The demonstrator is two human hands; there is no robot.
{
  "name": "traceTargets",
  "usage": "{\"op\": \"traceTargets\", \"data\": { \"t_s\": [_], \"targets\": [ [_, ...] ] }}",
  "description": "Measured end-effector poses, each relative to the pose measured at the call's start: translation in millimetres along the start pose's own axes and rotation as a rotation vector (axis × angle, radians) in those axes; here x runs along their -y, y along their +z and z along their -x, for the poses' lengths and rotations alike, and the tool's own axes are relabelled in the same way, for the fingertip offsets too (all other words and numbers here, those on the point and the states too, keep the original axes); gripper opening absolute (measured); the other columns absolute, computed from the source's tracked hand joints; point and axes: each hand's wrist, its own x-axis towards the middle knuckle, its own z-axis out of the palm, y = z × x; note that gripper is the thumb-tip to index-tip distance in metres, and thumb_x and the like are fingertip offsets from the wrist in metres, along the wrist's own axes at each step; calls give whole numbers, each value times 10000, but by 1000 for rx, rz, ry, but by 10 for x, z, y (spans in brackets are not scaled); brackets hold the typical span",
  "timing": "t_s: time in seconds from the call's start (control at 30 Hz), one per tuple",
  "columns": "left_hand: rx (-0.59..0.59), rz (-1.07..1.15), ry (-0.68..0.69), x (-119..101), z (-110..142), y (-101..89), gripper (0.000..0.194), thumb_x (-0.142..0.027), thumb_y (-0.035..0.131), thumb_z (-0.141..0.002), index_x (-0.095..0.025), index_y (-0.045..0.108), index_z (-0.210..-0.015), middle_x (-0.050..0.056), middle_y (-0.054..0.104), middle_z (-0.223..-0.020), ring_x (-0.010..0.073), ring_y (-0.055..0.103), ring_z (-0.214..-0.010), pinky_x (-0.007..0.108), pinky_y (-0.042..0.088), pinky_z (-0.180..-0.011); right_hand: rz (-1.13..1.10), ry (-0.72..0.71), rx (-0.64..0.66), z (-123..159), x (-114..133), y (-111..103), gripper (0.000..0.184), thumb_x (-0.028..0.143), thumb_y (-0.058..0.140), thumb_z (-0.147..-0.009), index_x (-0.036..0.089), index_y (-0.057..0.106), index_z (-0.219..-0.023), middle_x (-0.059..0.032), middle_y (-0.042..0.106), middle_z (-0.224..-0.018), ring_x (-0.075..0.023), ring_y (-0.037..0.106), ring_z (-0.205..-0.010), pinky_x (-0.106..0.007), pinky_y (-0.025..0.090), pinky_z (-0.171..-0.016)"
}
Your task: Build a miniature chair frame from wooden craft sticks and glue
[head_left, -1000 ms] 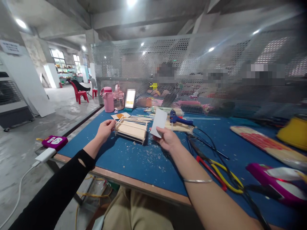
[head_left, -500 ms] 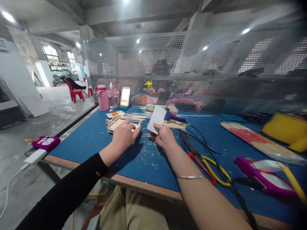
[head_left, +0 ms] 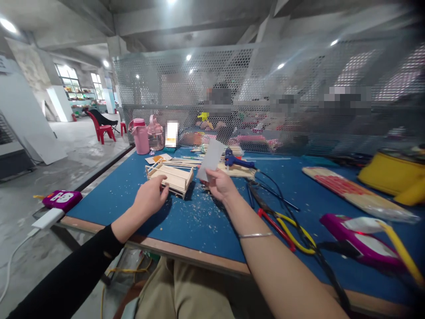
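A small model bed made of pale wooden sticks stands on the blue tabletop, left of centre. My left hand is at its near left side with thumb and forefinger apart. The hand hides part of the model's front; whether the fingertips touch it I cannot tell. Pinched upright in my right hand is a white card, just right of the model. Behind the card lies a blue glue gun on a pile of wooden sticks.
Pliers with red and yellow handles lie on the right, near a purple power strip and a bag of sticks. A pink flask stands at the back left, before a perforated metal screen. Wood crumbs dot the tabletop.
My left hand let go of the model's left end, passed across to its right side, then drew back to the near left. My right hand still holds the card. The view shifted slightly.
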Motion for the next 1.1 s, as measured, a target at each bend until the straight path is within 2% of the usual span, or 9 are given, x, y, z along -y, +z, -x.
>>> {"op": "traceTargets", "data": {
  "t_s": [0.13, 0.27, 0.43, 0.5, 0.6, 0.7, 0.87, 1.0, 1.1],
  "targets": [
    [164, 8, 140, 150, -57, 81, 400, -287, 596, -800, -124, 577, -1165, 136, 688, -976, 239, 631, -890, 333, 477, -788, 35, 80, 61, -38, -26, -21, 152, 103, 581, -660, 193, 618, -778, 8, 695, -681, -120, 611, -592, -210, 451, -506],
    [162, 112, 137, 231, -182, 92, 370, -382, 586, -796, -140, 640, -1072, 141, 689, -984, 239, 628, -861, 337, 478, -777, 127, 177, 78, 4, 53, -109, 168, 94, 538, -712, 175, 621, -833, -32, 709, -700, -152, 636, -600, -241, 467, -496],
    [195, 240, 211, 380, -367, 98, 316, -349, 415, -872, -200, 688, -930, 87, 696, -962, 214, 611, -895, 321, 453, -816, 173, 291, 60, 79, 155, -161, 173, 78, 506, -748, 152, 612, -863, -60, 713, -690, -168, 646, -598, -255, 477, -488],
    [139, 285, 142, 441, -411, 113, 332, -351, 388, -879, -202, 683, -922, 78, 701, -906, 211, 621, -860, 305, 455, -776, 182, 305, 28, 82, 157, -145, 166, 79, 497, -756, 145, 614, -855, -63, 709, -679, -163, 636, -584, -255, 478, -484],
    [-58, 308, -29, 489, -388, 110, 376, -366, 346, -895, -162, 661, -907, 68, 672, -742, 196, 614, -716, 291, 449, -682, 168, 271, -34, 63, 140, -109, 155, 80, 483, -768, 144, 608, -836, -51, 696, -656, -149, 606, -543, -251, 469, -463],
    [-198, 334, 13, 436, -289, 86, 358, -393, 411, -878, -137, 602, -1039, 20, 619, -654, 150, 557, -599, 264, 435, -636, 124, 176, -128, 41, 130, -77, 147, 73, 476, -774, 154, 591, -818, -22, 676, -622, -127, 574, -504, -236, 461, -448],
    [-79, 285, 230, 250, -207, 118, 435, -350, 641, -758, -158, 552, -1139, 9, 637, -754, 117, 526, -608, 251, 442, -645, 87, 109, -183, 43, 121, -55, 156, 76, 498, -757, 180, 568, -849, -6, 671, -625, -125, 565, -495, -234, 462, -443],
    [-14, 314, 219, 250, -228, 168, 312, -262, 599, -793, -165, 578, -1090, 6, 627, -739, 115, 554, -628, 248, 451, -647, 106, 102, -174, 43, 99, -51, 140, 80, 493, -765, 173, 578, -825, -10, 665, -615, -120, 555, -477, -224, 445, -421],
    [-42, 402, 192, 325, -227, 157, 362, -271, 565, -814, -174, 532, -1161, 14, 639, -779, 118, 566, -646, 253, 458, -656, 117, 118, -164, 37, 92, -50, 136, 80, 496, -763, 176, 583, -805, -11, 662, -612, -124, 555, -479, -221, 432, -411]
  ]
}}
